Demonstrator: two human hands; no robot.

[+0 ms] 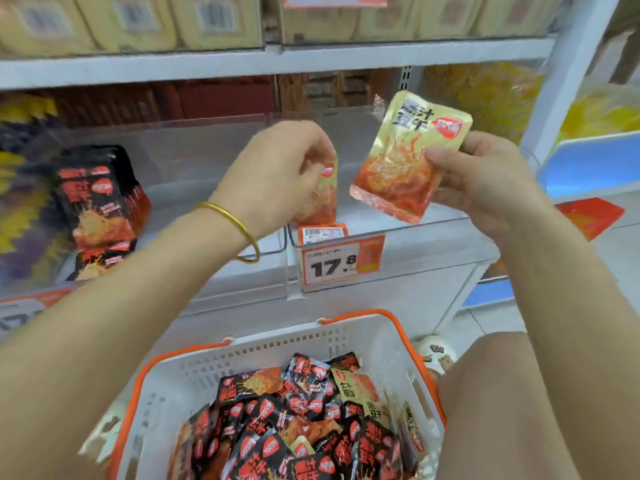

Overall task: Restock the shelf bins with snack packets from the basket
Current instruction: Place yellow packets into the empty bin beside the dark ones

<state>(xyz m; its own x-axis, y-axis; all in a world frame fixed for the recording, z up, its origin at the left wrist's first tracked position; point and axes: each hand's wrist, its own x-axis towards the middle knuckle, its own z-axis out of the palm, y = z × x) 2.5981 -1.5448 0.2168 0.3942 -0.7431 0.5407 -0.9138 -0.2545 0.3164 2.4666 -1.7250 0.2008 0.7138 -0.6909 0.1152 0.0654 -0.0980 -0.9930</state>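
- While the right hand (485, 188) pinches a cream packet (408, 157) at about two o'clock from the view's centre, its thumb lies flat across the packet's front. Its other fingers are curled behind the packet's right edge.
- That cream packet is tilted, its top toward one o'clock. It is held in the air above the right bin (457, 230) and touches nothing but the hand.
- At nine o'clock from it, the left hand (277, 178) has its fingers bunched and curled down round the top of a second cream packet (323, 199).
- The second cream packet hangs nearly edge-on by the divider between the two clear bins. Whether it touches a bin I cannot tell.
- A gold bangle (239, 223) sits on the left wrist.
- At nine o'clock of the view, the left bin (180, 161) holds a stack of black packets (100, 199) on its left side.
- A price tag (332, 265) reading 17.8 hangs at six o'clock below the second cream packet.
- At six o'clock of the view stands the basket (242, 355), white with orange handles. It is filled with loose black packets (277, 427), with a few cream ones (353, 382) toward its three o'clock side.
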